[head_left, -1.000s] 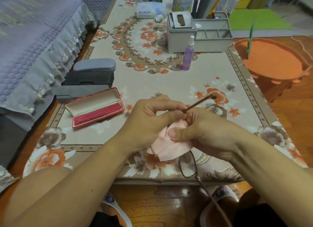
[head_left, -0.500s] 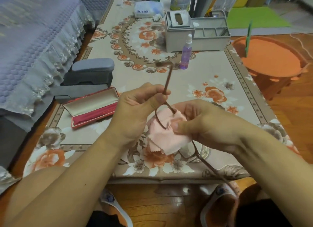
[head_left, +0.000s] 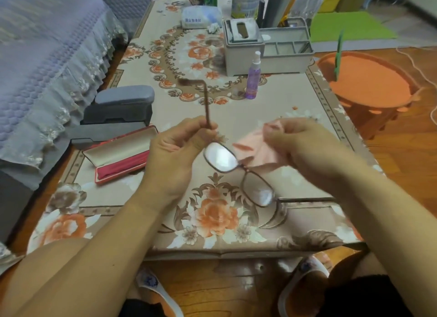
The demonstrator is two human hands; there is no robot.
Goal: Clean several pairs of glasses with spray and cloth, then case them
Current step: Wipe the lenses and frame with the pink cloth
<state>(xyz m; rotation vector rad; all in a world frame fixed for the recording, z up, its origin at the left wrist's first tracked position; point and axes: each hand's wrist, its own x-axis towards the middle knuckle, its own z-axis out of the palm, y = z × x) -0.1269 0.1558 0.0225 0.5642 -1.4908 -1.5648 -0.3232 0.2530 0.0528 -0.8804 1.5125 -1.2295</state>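
Observation:
My left hand (head_left: 176, 151) pinches one temple arm of a pair of brown-framed glasses (head_left: 221, 157) and holds them above the table, lenses facing up, the arm sticking upward. My right hand (head_left: 293, 139) grips a bunched pink cloth (head_left: 256, 148) just right of the frame, clear of the lenses. An open red case (head_left: 120, 154) lies to the left on the table. A purple spray bottle (head_left: 253, 78) stands upright further back.
Grey and black glasses cases (head_left: 120, 108) are stacked at the left edge beside a bed with a purple cover. A grey tissue box and organiser (head_left: 267, 49) stand at the back. An orange stool (head_left: 369, 80) is to the right. The floral table cover (head_left: 212, 222) lies underneath.
The cloth was wrapped around a lens between both hands. Now my right hand has pulled the cloth away to the right, and the glasses have swung so both lenses show.

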